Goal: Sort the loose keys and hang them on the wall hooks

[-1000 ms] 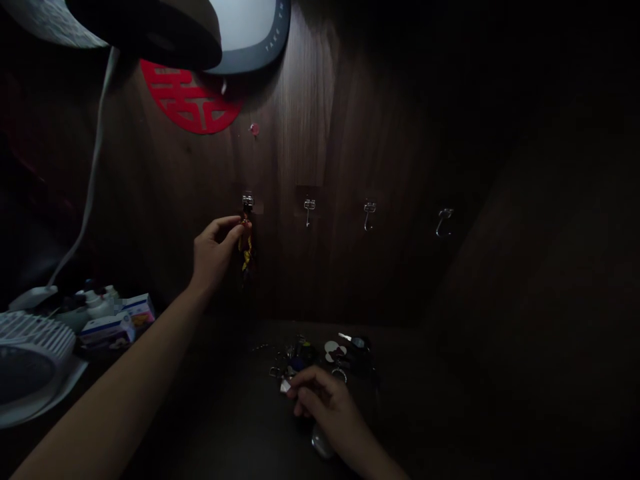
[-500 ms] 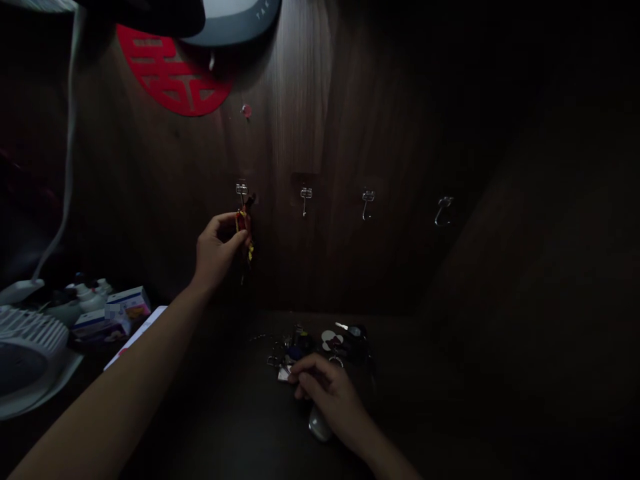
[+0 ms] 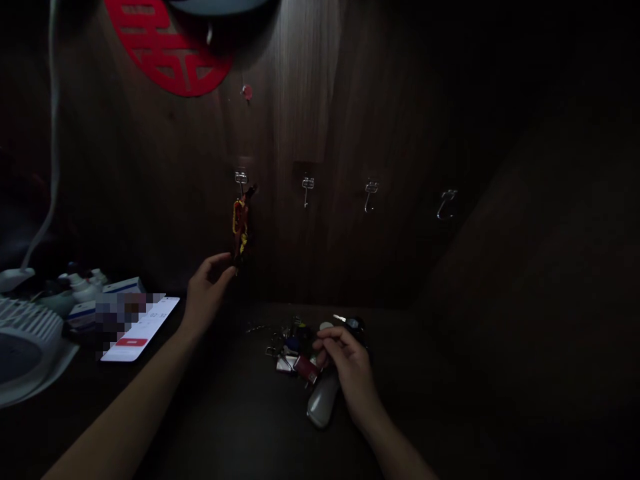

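Note:
A red and yellow pendant [image 3: 241,223] with a dark strap hangs from the leftmost metal hook [image 3: 241,177] on the wood wall. My left hand [image 3: 207,290] is just below it, thumb and forefinger apart beside its lower tip. Over a pile of keys [image 3: 290,345] on the dark desktop is my right hand [image 3: 347,360], fingers curled and thumb close to the forefinger; whether anything is between them is hidden. Near it lie a dark red tag [image 3: 307,369], a pale tag [image 3: 286,363], a black-headed car key [image 3: 354,324] and a smooth grey rounded object [image 3: 323,403].
Three more metal hooks, the middle-left one [image 3: 307,190] included, line the wall to the right. At left are a lit phone [image 3: 140,333], small boxes [image 3: 125,287], bottles [image 3: 83,287] and a white ribbed device [image 3: 30,347]. A red paper cutout [image 3: 185,77] is above.
My left hand has slid down from the pendant's middle to its lower end. My right hand has shifted right and up, uncovering the dark red tag. The view has tilted down slightly.

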The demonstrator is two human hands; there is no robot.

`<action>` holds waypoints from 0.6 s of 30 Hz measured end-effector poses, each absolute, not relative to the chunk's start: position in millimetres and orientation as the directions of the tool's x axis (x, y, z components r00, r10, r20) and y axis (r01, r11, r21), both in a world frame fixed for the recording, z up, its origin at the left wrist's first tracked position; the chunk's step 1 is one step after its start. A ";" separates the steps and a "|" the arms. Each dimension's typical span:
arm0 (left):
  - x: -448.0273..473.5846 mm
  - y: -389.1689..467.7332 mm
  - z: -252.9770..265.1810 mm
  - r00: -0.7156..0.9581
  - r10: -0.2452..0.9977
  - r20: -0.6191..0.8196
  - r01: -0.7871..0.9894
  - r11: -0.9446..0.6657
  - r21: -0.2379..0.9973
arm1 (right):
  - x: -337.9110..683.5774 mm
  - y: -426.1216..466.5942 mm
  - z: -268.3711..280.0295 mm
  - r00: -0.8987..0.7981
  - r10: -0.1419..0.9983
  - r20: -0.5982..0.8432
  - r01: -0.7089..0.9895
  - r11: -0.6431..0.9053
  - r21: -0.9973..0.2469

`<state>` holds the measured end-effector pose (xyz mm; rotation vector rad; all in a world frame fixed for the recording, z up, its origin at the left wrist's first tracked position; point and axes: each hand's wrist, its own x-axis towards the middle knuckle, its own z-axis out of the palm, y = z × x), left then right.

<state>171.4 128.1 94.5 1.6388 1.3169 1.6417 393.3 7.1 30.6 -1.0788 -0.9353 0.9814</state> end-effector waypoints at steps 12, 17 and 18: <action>182.1 89.3 32.7 0.218 0.924 0.316 0.413 -0.380 0.828 | 399.4 10.2 28.6 0.354 0.928 0.112 -0.195 0.190 -0.962; 184.9 83.0 27.0 0.417 0.840 0.347 0.463 -0.525 0.714 | 401.3 11.5 26.9 0.370 0.923 0.107 -0.161 0.177 -0.971; 184.5 83.3 24.5 0.456 0.817 0.353 0.461 -0.556 0.692 | 401.8 12.0 26.1 0.370 0.923 0.109 -0.150 0.175 -0.973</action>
